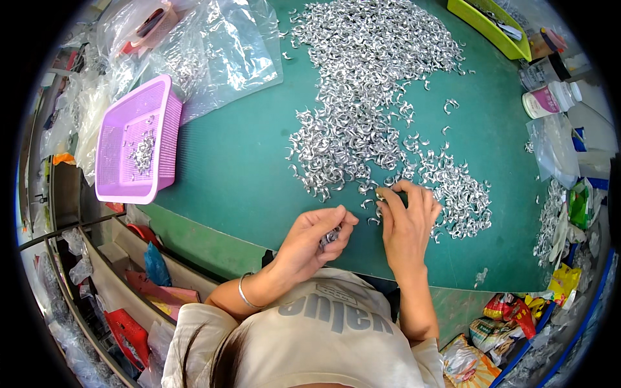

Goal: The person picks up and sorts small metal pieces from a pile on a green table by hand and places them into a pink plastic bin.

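Note:
A large heap of small curved silver metal pieces (378,39) spreads over the green table (233,168), narrowing toward me. My left hand (315,238), with a bracelet on its wrist, is curled around several of these metal pieces (330,237) near the table's front edge. To its right, my right hand (409,223) bends over the near end of the heap. Thumb and forefinger meet there at a small piece, mostly covered by the fingertips. A smaller group of the same pieces (462,200) lies just right of my right hand.
At the left stands a pink-purple plastic basket (167,142) with some metal pieces inside. Clear plastic bags (239,58) lie behind it. A yellow-green tray (479,22) and a white bottle (551,100) are at the far right. Drawers (123,258) sit below the left edge.

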The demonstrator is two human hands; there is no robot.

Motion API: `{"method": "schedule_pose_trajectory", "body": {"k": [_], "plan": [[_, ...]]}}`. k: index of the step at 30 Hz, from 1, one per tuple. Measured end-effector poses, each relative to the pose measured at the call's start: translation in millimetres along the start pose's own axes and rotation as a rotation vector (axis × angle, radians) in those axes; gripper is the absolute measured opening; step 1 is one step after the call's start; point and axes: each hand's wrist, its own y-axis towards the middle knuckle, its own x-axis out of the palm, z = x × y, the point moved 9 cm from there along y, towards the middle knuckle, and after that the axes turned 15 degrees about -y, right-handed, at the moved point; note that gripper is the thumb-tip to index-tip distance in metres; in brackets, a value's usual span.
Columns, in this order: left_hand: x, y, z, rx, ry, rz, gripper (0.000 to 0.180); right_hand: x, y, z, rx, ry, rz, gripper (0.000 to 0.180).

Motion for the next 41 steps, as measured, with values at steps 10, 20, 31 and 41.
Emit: {"method": "schedule_pose_trajectory", "body": {"k": [10, 20, 31, 41], "plan": [[14, 2, 9, 0.195, 0.376, -0.02, 0.02, -24, -16, 18, 0.171, 0.767, 0.059, 0.016], [51, -9, 18, 0.39, 0.629, -0.228, 0.013, -20, -32, 13, 0.33, 1.114, 0.019, 0.026], [72, -27, 25, 0.609, 0.824, -0.335, 0.02, -16, -35, 8, 0.386, 1.324, -0.009, 0.022], [75, -31, 26, 0.61, 0.845, -0.325, 0.018, -3, -42, 2, 0.456, 1.582, -0.053, 0.023]]}}
